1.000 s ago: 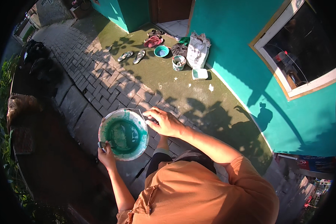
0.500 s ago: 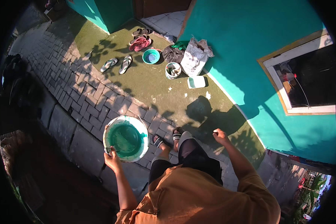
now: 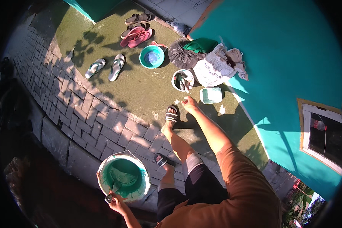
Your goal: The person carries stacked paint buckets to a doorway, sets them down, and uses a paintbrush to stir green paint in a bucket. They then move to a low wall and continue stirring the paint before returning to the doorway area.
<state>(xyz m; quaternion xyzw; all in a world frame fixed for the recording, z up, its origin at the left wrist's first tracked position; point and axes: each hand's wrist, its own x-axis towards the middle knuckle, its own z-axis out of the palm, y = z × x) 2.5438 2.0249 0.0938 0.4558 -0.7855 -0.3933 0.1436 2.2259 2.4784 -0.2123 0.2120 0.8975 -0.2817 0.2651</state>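
Note:
My left hand is closed at the near rim of a white bucket, which has green paint inside and a wire handle. A small tool with a dark handle shows at that hand, its flat end reaching over the paint; the exact kind is hard to make out. My right hand is stretched forward, empty, its fingers loosely bent and slightly apart. Just beyond it are a small white pail with gloves or rags in it and a pale green tray. From this view, I cannot tell whether it touches either.
A turquoise basin, a black plastic bag and a white sack stand near the turquoise wall. Grey flip-flops, pink flip-flops and dark sandals lie on the mossy concrete beside the paving.
I have stepped toward the wall, one foot now on the concrete. My right hand has reached forward to the pail and tray. The bucket has stayed with my left hand.

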